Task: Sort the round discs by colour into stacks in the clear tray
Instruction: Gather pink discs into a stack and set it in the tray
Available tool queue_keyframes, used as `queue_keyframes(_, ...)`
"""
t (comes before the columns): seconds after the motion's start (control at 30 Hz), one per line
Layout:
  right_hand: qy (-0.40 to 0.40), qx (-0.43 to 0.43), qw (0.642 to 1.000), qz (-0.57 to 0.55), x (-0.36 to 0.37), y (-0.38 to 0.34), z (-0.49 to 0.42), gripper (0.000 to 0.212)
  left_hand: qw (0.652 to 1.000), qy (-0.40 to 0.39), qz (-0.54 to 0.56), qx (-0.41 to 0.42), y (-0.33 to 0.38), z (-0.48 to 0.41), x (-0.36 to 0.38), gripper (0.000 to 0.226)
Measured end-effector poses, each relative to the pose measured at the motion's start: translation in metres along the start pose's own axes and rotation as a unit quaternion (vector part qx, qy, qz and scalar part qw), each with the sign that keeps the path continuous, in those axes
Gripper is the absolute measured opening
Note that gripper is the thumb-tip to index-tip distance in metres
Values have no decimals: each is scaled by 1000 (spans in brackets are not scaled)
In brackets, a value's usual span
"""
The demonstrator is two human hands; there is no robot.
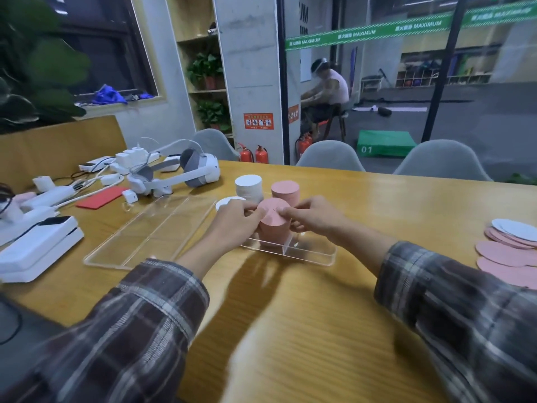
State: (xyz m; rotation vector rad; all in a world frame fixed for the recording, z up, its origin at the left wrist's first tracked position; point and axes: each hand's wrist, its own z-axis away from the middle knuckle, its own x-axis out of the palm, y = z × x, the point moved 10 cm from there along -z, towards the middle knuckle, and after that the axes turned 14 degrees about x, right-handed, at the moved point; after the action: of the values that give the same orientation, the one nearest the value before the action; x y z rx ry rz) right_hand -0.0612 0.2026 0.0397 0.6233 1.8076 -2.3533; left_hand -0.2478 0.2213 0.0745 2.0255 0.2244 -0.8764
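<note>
A tall stack of pink discs stands in the near part of the clear tray. My left hand grips its left side and my right hand grips its right side, fingertips on the top disc. Behind it stand a second pink stack and a tall white stack. A low white stack shows just behind my left hand. Loose pink discs and white discs lie spread on the table at the far right.
A clear lid or second tray lies flat to the left. Further left are a white headset, chargers, cables, white boxes and a red card. Grey chairs stand behind the wooden table.
</note>
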Motion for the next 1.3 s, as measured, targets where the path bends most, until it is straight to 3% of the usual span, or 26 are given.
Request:
queue_keyframes(0.13,4,5,1000,-14,-2,4,-6,58,1000,10,18,-4,0,2,2,42)
queue_keyframes(0.23,7,8,1000,-24,1,5,-7,57,999,6,44,-9,-4,5,6,37)
queue_keyframes(0.37,-12,20,997,-77,4,6,-3,30,998,-21,59,16,-3,9,15,51)
queue_keyframes(0.47,-17,8,999,-40,1,6,-2,16,998,-23,39,34,-5,11,19,63)
queue_keyframes(0.57,-7,-58,996,72,3,2,2,26,999,-14,17,38,-7,10,20,80)
queue_keyframes(0.73,2,-141,983,114,10,-10,4,43,997,-36,40,51,-10,3,29,92)
queue_keyframes(0.9,8,-155,977,149,13,-11,1,50,998,-10,24,57,-15,-2,26,96)
queue_keyframes(1.13,33,-147,973,173,15,-12,-4,31,997,23,0,76,-10,1,20,91)
queue_keyframes(1.3,43,-160,971,173,13,-14,6,41,997,13,13,69,-10,2,22,91)
